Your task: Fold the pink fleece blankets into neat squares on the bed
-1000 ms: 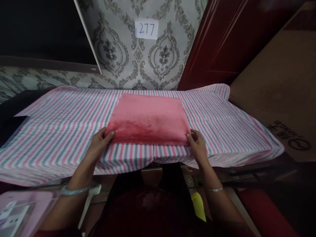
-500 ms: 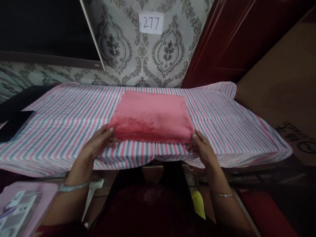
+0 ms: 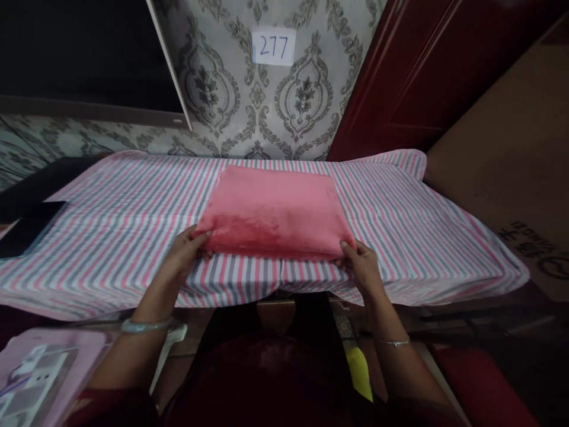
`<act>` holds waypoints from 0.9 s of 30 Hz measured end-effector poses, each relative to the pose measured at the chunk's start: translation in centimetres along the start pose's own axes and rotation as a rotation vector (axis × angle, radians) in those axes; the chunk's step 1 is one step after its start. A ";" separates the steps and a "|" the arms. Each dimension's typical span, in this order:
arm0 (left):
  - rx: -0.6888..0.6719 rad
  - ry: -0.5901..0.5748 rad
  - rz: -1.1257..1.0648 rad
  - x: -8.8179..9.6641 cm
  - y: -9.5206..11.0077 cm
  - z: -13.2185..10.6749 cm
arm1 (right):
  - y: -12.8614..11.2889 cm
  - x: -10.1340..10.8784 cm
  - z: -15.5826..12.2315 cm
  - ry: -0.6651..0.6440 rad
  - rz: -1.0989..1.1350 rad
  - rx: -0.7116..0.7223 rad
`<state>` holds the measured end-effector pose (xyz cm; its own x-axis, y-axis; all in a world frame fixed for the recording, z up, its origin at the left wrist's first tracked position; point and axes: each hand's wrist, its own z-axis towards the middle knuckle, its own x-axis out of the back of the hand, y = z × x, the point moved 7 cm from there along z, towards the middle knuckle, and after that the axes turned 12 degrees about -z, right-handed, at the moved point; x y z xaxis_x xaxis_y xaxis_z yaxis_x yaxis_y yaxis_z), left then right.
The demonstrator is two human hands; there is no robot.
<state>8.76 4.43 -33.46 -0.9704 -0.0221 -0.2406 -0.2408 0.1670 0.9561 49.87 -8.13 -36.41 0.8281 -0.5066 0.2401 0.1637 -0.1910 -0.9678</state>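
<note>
A folded pink towel with a soft plush face lies flat on the striped tablecloth. Darker red streaks run along its near half, where the pile looks brushed. My left hand pinches the near left corner, thumb on top and fingers underneath. At the near right corner, my right hand has the same kind of grip, its thumb pressed on the upper face. The fingertips below the towel are hidden.
A dark phone-like slab lies at the table's left end. Behind stand a large screen and a wall with a paper marked 277. A cardboard box rises at right. A pink stool-like surface holds a power strip lower left.
Both hands have shifted slightly inward over the near corners, and their thumbs now press further onto the towel. The towel's near edge looks a little straighter and wider.
</note>
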 end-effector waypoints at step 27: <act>-0.702 -0.326 1.425 -13.2 0.6 2.3 | -9.5 -14.1 2.1 -0.156 -1.235 0.777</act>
<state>21.47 7.11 -30.05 -0.3790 -0.0377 0.9246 0.7533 -0.5929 0.2846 37.77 2.53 -30.76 -0.0089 -0.2576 0.9662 0.9953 0.0904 0.0333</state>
